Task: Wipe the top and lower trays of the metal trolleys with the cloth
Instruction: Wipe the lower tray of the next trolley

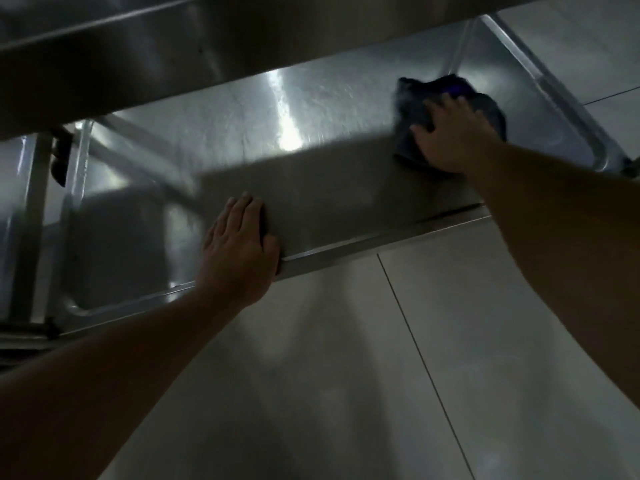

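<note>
Lower tray point(311, 133) of a steel trolley, seen from above and in front, dim and blurred. Right hand point(450, 136) flat on a dark cloth point(412, 98), fingers spread and nearly straight, pressing it down near the tray's far right corner. Cloth bunched, with a purple patch at its far side, touching the tray surface just beside the right rear upright point(457, 53). Left hand point(239, 244) open, palm down on the tray's front edge left of centre, fingers straight and together, reaching onto the tray surface, holding nothing.

Top tray point(173, 46) overhanging from the upper left, covering the rear part of the lower one and shading it. Bright streak of reflected light down the tray's middle; hard-edged shadow across its front half. Raised rim point(381, 237) along the front edge, between the two forearms. Tubular frame point(554, 88) curving round the tray's right end. Left uprights point(31, 220) and a diagonal bar at the left end, with a dark fitting behind them too blurred to identify. Pale tiled floor point(450, 341) below the front edge and beyond the right end.
</note>
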{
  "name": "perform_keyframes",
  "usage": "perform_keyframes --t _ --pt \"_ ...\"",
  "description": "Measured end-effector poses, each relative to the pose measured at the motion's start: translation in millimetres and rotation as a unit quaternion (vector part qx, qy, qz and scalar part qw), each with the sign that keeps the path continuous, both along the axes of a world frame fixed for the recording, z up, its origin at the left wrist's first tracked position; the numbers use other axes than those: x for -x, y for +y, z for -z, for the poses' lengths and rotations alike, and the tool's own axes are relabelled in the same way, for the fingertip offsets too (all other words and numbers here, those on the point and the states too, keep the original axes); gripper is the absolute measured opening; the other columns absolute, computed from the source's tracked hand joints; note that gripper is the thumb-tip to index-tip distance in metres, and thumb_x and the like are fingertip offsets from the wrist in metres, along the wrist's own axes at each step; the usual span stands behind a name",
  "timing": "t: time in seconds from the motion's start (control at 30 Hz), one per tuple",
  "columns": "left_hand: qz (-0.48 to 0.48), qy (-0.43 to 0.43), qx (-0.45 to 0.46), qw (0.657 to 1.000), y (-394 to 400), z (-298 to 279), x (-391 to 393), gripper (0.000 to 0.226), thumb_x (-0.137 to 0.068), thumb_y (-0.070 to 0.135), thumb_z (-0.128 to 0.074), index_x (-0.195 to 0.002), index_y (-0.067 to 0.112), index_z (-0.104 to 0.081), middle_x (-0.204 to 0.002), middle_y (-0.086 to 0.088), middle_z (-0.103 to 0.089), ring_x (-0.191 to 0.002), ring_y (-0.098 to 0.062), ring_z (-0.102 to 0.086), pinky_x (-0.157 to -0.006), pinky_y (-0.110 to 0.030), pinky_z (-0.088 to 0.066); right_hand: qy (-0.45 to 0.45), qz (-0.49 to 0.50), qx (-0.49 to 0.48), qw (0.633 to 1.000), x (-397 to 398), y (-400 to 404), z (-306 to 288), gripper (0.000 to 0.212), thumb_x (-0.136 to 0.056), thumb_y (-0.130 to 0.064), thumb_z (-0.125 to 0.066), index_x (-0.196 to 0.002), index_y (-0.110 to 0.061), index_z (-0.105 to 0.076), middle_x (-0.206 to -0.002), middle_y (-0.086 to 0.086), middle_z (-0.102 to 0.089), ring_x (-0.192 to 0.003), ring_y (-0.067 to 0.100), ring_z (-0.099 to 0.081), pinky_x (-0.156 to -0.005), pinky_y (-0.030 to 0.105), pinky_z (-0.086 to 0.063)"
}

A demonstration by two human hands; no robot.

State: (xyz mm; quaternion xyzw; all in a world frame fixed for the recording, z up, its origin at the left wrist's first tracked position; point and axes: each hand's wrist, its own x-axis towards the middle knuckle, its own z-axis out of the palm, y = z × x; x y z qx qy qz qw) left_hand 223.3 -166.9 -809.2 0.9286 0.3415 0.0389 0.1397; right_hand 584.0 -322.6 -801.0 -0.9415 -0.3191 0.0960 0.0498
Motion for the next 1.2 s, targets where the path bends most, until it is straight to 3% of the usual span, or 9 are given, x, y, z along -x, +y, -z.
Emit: perform_keyframes --t 0.13,0.27,0.37,0.43,0.53,0.73,0.83,1.0,1.2 --pt "-0.010 -0.006 0.006 1.000 -3 -2 -2 0.073 -0.093 0.042 -0.031 -0.160 0.012 -0.038 -0.171 -0.009 -0.030 -0.160 -0.026 -0.020 -0.131 -0.043 -0.015 0.002 0.183 -0.010 0.983 -28 -71 5 0.074 -0.101 -0.056 -0.024 -0.164 -0.019 -0.017 -0.173 0.010 -0.009 -0.158 0.034 -0.008 -0.126 0.057 -0.008" --pt "0.000 -0.006 -0.007 1.000 -5 -2 -1 0.072 -0.094 0.041 -0.032 -0.157 0.006 -0.040 -0.168 -0.015 -0.033 -0.159 -0.033 -0.024 -0.130 -0.046 -0.018 -0.020 0.196 -0.005 0.980 -7 -106 6 0.065 -0.106 -0.046 -0.025 -0.162 -0.013 -0.022 -0.170 0.015 -0.019 -0.155 0.038 -0.018 -0.122 0.060 -0.021" --pt "-0.007 -0.002 -0.002 1.000 -6 -1 -2 0.071 -0.096 0.041 -0.031 -0.157 0.006 -0.039 -0.169 -0.015 -0.032 -0.159 -0.033 -0.023 -0.130 -0.047 -0.017 -0.127 0.187 -0.017 0.974 38 -107 11 0.055 -0.106 -0.041 -0.030 -0.134 0.001 -0.051 -0.137 0.028 -0.055 -0.124 0.047 -0.054 -0.088 0.055 -0.049" --pt "-0.009 0.002 0.002 1.000 -6 -1 -3 0.070 -0.097 0.041 -0.030 -0.158 0.008 -0.037 -0.170 -0.013 -0.030 -0.160 -0.032 -0.021 -0.130 -0.047 -0.016 -0.185 0.150 -0.059 0.970 79 -100 14 0.052 -0.104 -0.043 -0.035 -0.106 0.003 -0.059 -0.103 0.030 -0.064 -0.087 0.047 -0.065 -0.065 0.043 -0.045" --pt "-0.011 0.012 0.003 1.000 -5 0 -4 0.067 -0.100 0.041 -0.031 -0.161 0.011 -0.034 -0.172 -0.011 -0.027 -0.161 -0.030 -0.017 -0.131 -0.045 -0.014 -0.197 0.033 -0.098 0.975 143 -75 8 0.043 -0.100 -0.043 -0.047 -0.087 -0.004 -0.062 -0.081 0.023 -0.064 -0.064 0.040 -0.063 -0.055 0.036 -0.039" --pt "0.020 0.077 0.013 0.997 2 -9 -3 0.063 -0.111 0.043 -0.023 -0.168 0.016 -0.018 -0.177 -0.005 -0.012 -0.163 -0.024 -0.008 -0.131 -0.041 -0.009 -0.112 -0.256 -0.166 0.946 236 -15 -15 0.026 -0.097 -0.043 -0.065 -0.079 -0.024 -0.065 -0.063 0.000 -0.063 -0.051 0.023 -0.058 -0.048 0.030 -0.046" --pt "0.046 0.085 0.004 0.995 12 -18 17 0.059 -0.111 0.044 -0.026 -0.166 0.020 -0.026 -0.175 -0.003 -0.020 -0.161 -0.023 -0.016 -0.130 -0.042 -0.016 -0.065 -0.289 -0.079 0.952 230 5 -35 0.038 -0.097 -0.058 -0.049 -0.075 -0.027 -0.051 -0.064 -0.009 -0.053 -0.054 0.017 -0.053 -0.050 0.030 -0.042" --pt "0.070 0.112 0.020 0.991 29 -33 60 0.055 -0.108 0.046 -0.029 -0.159 0.024 -0.034 -0.171 -0.002 -0.029 -0.158 -0.023 -0.025 -0.124 -0.045 -0.025 -0.067 -0.384 0.024 0.921 232 21 -63 0.044 -0.091 -0.066 -0.045 -0.071 -0.027 -0.050 -0.059 -0.009 -0.051 -0.048 0.006 -0.047 -0.043 0.026 -0.027" --pt "0.118 0.162 -0.007 0.980 36 -64 92 0.053 -0.106 0.045 -0.028 -0.149 0.021 -0.049 -0.157 -0.006 -0.044 -0.142 -0.036 -0.048 -0.105 -0.057 -0.048 -0.026 -0.392 0.106 0.914 258 38 -88 0.044 -0.091 -0.063 -0.046 -0.074 -0.025 -0.060 -0.061 -0.008 -0.056 -0.050 0.008 -0.052 -0.044 0.027 -0.037"
